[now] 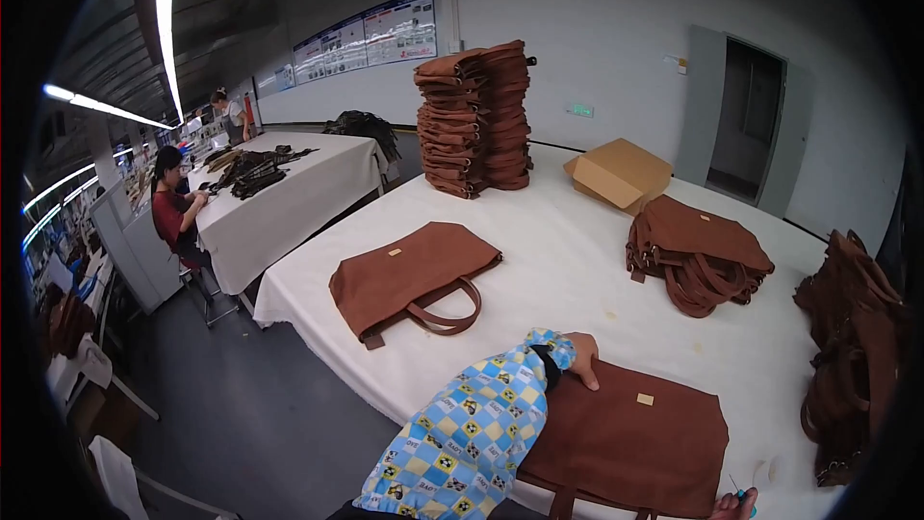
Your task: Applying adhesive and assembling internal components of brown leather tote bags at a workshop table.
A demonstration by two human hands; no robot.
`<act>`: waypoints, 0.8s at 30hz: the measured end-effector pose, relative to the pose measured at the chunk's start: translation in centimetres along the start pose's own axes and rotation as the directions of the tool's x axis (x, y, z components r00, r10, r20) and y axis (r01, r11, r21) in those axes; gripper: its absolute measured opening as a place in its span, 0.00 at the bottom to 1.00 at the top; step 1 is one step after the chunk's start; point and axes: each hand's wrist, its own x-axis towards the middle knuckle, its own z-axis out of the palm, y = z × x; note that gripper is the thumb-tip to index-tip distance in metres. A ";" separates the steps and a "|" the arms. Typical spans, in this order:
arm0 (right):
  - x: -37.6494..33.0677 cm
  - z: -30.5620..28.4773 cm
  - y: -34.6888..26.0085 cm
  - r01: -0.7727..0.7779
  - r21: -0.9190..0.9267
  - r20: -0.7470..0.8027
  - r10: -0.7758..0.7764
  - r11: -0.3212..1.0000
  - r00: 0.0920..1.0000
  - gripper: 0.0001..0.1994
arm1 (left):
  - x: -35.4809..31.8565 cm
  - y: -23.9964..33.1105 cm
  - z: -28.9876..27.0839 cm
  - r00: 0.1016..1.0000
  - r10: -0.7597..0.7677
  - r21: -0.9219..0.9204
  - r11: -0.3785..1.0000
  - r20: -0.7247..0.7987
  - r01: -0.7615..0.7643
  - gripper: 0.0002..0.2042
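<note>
A brown handbag (pixel 635 433) with a small gold plate lies flat on the white-covered table in front of me, its handles toward me. My left hand (pixel 580 359), in a blue and yellow patterned sleeve, grips the bag's far left edge. The thumb rests on top, while the other fingers are mostly hidden. Beside the bag's near right corner, my right hand (pixel 735 505) is closed around small blue-handled scissors (pixel 741 495), their thin tips pointing up. Another brown handbag (pixel 419 270) lies beyond my left arm.
A tall stack of brown bags (pixel 474 120) stands at the back, with a cardboard box (pixel 621 173) nearby. Several bags form a pile (pixel 701 246) at right, and more brown bags (pixel 852 347) lie at the right edge. Two people sit or stand by another table (pixel 298 202).
</note>
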 end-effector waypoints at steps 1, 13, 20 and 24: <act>0.7 0.1 0.2 0.020 -0.012 -0.027 -0.020 1.000 0.999 0.07 | 0.9 -1.9 0.4 0.991 0.082 -0.160 0.982 -0.105 -0.098 0.32; -0.9 -0.3 -1.3 0.153 -0.010 -0.104 -0.153 0.988 0.983 0.09 | -14.0 -5.4 4.9 0.962 0.165 -0.836 0.540 0.217 0.096 0.26; -0.4 -1.2 -1.7 0.157 -0.167 -0.163 -0.184 0.974 0.969 0.09 | -16.6 -1.2 11.3 0.937 0.251 -0.957 -0.219 -0.244 -0.190 0.36; 1.4 0.7 -0.3 0.151 -0.250 -0.235 -0.211 0.956 0.949 0.07 | -14.1 -0.9 9.6 0.964 0.167 -0.975 -0.110 -0.209 -0.193 0.20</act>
